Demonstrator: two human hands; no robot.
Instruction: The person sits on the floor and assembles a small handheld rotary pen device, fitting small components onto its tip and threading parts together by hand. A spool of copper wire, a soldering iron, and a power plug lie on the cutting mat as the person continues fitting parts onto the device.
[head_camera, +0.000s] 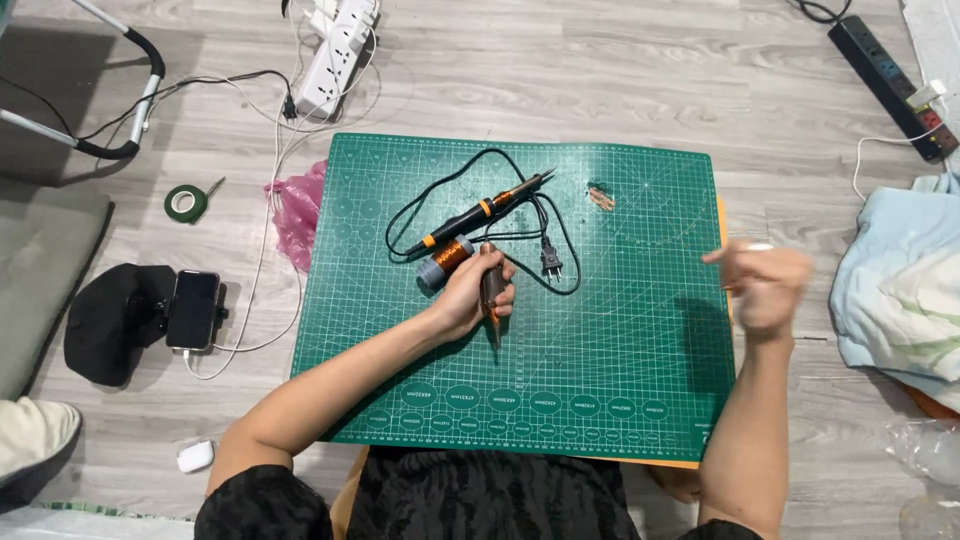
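A person's left hand (470, 292) grips a slim brown pen-shaped tool (491, 288) upright at the green gridded cutting mat's (600, 380) centre, while the blurred right hand (765, 280), grip unclear, hovers raised at its right edge.

A single view comes from a camera worn on the person's head, looking almost straight down at the floor (600, 80). The green cutting mat (620, 390) fills the middle of the frame, seen from close above. The person's arms enter from the bottom edge, below the mat. Left of the mat the view reaches a phone (193, 309); above the mat, a white power strip (335, 55).
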